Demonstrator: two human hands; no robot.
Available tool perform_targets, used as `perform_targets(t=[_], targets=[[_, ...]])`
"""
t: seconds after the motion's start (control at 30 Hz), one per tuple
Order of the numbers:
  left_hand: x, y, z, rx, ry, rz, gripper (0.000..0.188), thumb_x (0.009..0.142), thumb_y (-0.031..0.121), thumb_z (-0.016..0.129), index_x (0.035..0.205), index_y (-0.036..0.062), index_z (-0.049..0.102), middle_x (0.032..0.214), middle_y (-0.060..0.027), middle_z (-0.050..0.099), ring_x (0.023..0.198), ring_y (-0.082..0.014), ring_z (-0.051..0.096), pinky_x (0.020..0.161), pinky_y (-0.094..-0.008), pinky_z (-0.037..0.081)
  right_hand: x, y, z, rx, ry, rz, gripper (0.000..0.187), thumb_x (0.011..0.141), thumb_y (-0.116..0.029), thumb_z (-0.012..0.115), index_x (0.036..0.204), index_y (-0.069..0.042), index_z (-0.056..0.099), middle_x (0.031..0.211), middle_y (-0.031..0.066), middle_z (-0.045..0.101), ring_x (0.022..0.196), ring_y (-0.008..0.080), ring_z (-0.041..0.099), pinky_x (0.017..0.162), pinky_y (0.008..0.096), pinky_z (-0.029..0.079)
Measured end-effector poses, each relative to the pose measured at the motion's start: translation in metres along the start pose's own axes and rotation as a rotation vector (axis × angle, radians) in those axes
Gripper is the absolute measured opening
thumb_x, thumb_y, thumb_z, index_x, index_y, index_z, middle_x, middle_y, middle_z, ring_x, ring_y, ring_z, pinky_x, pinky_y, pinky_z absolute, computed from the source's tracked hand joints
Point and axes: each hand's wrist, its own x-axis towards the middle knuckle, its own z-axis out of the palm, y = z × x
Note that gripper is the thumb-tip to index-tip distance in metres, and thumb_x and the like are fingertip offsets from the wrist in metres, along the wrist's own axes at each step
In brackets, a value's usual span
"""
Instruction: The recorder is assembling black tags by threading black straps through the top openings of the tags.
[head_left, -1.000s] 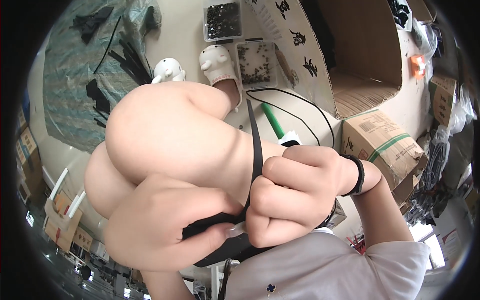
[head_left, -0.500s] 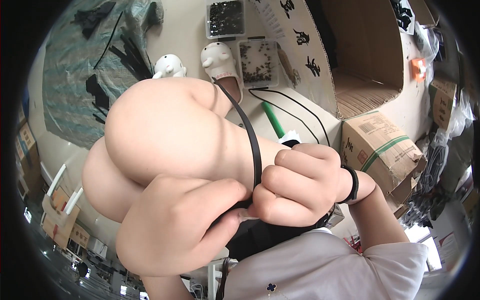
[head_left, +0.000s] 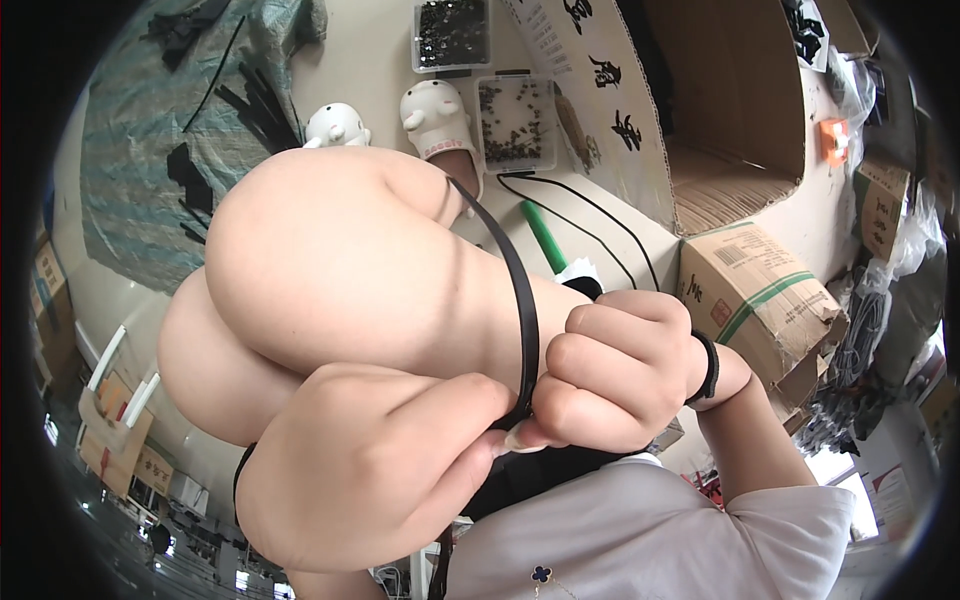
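A narrow black strap (head_left: 526,310) curves across my bare thigh, its near end between my two hands just above my lap. My left hand (head_left: 370,460) is closed, pinching the strap's end between thumb and forefinger. Pressed against those fingertips is my right hand (head_left: 625,370), its fingers curled and its thumb and forefinger pinching at the same end. Any small part held there is hidden by the fingers. Dark material lies in my lap under the hands.
Beyond my legs lie a green-handled tool (head_left: 543,237), a black cord (head_left: 610,225) and plastic boxes of small metal parts (head_left: 515,125). An open carton (head_left: 745,150) and a smaller carton (head_left: 755,290) stand at right. Black strips (head_left: 265,110) lie on a striped tarp (head_left: 130,150) at left.
Both hands have shifted slightly right and down, and the fingertips are closer together. The strap bows further to the right, showing more of its flat side.
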Motion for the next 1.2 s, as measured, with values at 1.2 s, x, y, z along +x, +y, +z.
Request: perform_targets(t=[1.2], targets=[[-0.236, -0.254, -0.107, -0.529, 1.599, -0.231, 0.037, 0.088, 0.014, 0.052, 0.121, -0.0002, 0.046, 0.111, -0.0067, 0.056, 0.100, -0.0115, 0.053, 0.084, -0.0259, 0.043, 0.011, 0.036, 0.000, -0.109, -0.067, 0.697, 0.028, 0.091, -0.012, 0.044, 0.066, -0.001, 0.046, 0.052, 0.0015, 0.044, 0.045, 0.0045, 0.040, 0.042, 0.0199, 0.030]])
